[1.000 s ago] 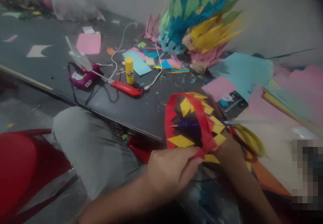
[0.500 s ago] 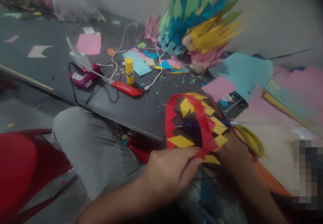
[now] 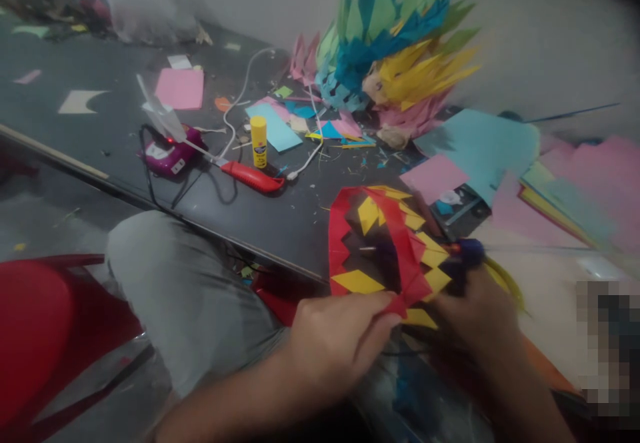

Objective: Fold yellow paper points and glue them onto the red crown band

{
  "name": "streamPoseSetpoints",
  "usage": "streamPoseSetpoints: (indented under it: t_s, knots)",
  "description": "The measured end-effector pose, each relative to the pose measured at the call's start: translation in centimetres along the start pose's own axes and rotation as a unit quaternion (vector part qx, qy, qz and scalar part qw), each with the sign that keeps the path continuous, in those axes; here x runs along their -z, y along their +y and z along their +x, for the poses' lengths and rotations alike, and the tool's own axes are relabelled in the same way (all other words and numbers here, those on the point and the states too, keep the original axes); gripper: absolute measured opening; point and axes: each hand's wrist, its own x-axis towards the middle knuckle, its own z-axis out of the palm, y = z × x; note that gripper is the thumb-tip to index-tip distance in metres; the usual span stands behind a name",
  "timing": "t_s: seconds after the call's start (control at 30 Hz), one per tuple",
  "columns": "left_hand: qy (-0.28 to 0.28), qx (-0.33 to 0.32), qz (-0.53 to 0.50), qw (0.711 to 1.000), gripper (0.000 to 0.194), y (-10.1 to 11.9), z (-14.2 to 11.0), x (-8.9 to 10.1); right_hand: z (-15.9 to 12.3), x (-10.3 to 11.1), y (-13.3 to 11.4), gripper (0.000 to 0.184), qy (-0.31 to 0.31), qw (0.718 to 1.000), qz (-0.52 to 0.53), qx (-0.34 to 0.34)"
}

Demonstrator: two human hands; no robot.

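My left hand (image 3: pixel 345 333) is closed, pinching the near edge of a red paper ring (image 3: pixel 407 250) with zigzag edges and yellow paper diamonds (image 3: pixel 367 214) around it. In my right hand (image 3: pixel 483 303) is a dark blue glue gun (image 3: pixel 469 254), pointing left, with a thin clear stick out of its back. Its metal tip (image 3: pixel 367 248) shows through the ring's opening. The ring and diamonds hide part of the gun, and my right fingers are partly hidden and blurred.
On the dark table (image 3: pixel 280 230) stand a yellow glue stick (image 3: pixel 259 142), a red cutter (image 3: pixel 253 176) and a purple power block (image 3: pixel 173 153) with cords. Behind them is a spiky coloured paper construction (image 3: pixel 370 56). Paper sheets (image 3: pixel 475 150) lie to the right; a red chair (image 3: pixel 65 330) is at left.
My right hand has moved up and pulled the glue gun to the right, so its tip lies farther right inside the ring. My left hand and the ring have hardly moved.
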Motion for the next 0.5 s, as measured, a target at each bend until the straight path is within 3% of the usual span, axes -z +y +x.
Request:
streamPoseSetpoints:
  t_s: [0.1,0.17,0.3,0.5]
  knots:
    - [0.004,-0.001,-0.001,1.0,0.016,0.0,0.1,0.0,0.4,0.5,-0.7,0.037,0.033,0.996,-0.003,-0.082]
    - [0.009,-0.002,-0.003,1.0,0.016,0.1,0.2,0.1,0.8,0.3,-1.1,0.036,0.034,0.995,0.006,-0.093]
    - [0.015,0.008,-0.015,1.0,0.017,0.2,0.3,0.1,1.7,-0.5,-2.1,0.035,0.034,0.999,0.027,-0.026]
    - [0.017,0.033,-0.046,0.998,0.017,0.3,0.5,0.6,3.7,-0.7,-4.5,0.049,-0.032,0.993,0.092,0.063]
